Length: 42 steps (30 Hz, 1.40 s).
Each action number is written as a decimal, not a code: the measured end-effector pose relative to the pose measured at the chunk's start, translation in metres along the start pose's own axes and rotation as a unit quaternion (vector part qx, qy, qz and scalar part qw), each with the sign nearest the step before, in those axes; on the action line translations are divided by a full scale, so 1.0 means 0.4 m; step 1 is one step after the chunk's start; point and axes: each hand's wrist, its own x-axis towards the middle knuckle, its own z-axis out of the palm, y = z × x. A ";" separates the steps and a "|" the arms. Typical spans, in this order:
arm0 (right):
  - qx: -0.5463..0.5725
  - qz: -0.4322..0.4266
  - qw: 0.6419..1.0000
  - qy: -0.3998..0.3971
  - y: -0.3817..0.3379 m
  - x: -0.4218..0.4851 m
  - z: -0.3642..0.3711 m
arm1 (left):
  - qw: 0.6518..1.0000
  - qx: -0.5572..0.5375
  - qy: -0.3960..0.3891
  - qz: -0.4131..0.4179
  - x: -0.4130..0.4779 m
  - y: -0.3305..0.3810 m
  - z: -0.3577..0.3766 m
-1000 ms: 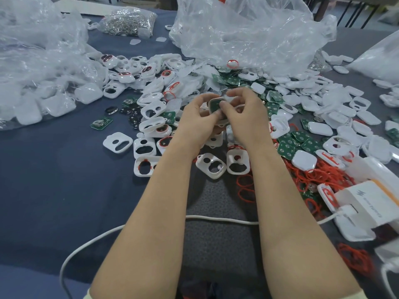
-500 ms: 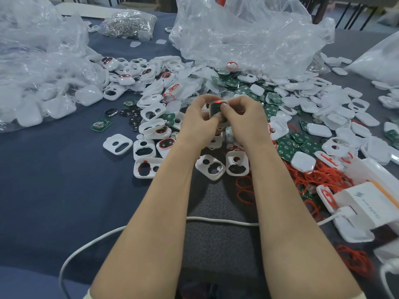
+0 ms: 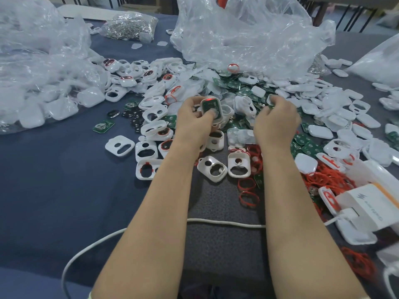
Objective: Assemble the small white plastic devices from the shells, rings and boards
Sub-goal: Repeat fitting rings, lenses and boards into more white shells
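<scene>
My left hand [image 3: 194, 121] grips a white shell [image 3: 211, 110] with a green board seated in it and a red glow at its top; the thumb presses on the board. To its right, my right hand [image 3: 276, 120] hovers over the pile with its fingers curled around a small white piece [image 3: 271, 99] at the fingertips. Loose white shells [image 3: 212, 168] with cut-outs lie just in front of my hands. Green boards [image 3: 304, 145] and red rings [image 3: 248, 197] are scattered to the right.
Clear plastic bags [image 3: 248, 35] of parts stand at the back and back left [image 3: 32, 72]. A white box [image 3: 371, 203] with a white cable [image 3: 224, 223] sits near right. A bag of metal bits [image 3: 131, 26] lies far back. Dark blue cloth [image 3: 54, 190] covers the table.
My hands have separated. The right hand left the shell and moved right over the pile, picking up a small white piece; the left hand keeps the shell with the board.
</scene>
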 end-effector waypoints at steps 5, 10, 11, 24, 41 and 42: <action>-0.086 0.036 0.992 -0.088 0.020 0.006 0.009 | 0.999 -0.036 0.020 -0.015 -0.002 0.009 -0.001; -0.011 0.013 0.998 -0.059 0.024 0.004 0.016 | 0.993 -0.102 0.024 -0.046 -0.004 0.016 0.006; -0.012 0.017 0.998 -0.059 0.022 0.003 0.019 | 0.993 -0.106 0.025 -0.046 -0.006 0.018 0.007; -0.009 -0.037 0.994 -0.102 -0.052 0.032 0.062 | 0.992 -0.114 0.034 -0.035 -0.004 0.014 0.003; 0.222 -0.075 0.970 -0.059 -0.062 0.014 0.008 | 0.994 -0.101 0.027 -0.033 -0.004 0.011 0.008; 0.270 -0.062 0.958 -0.073 -0.066 0.009 -0.001 | 0.993 -0.108 0.027 -0.035 -0.005 0.012 0.009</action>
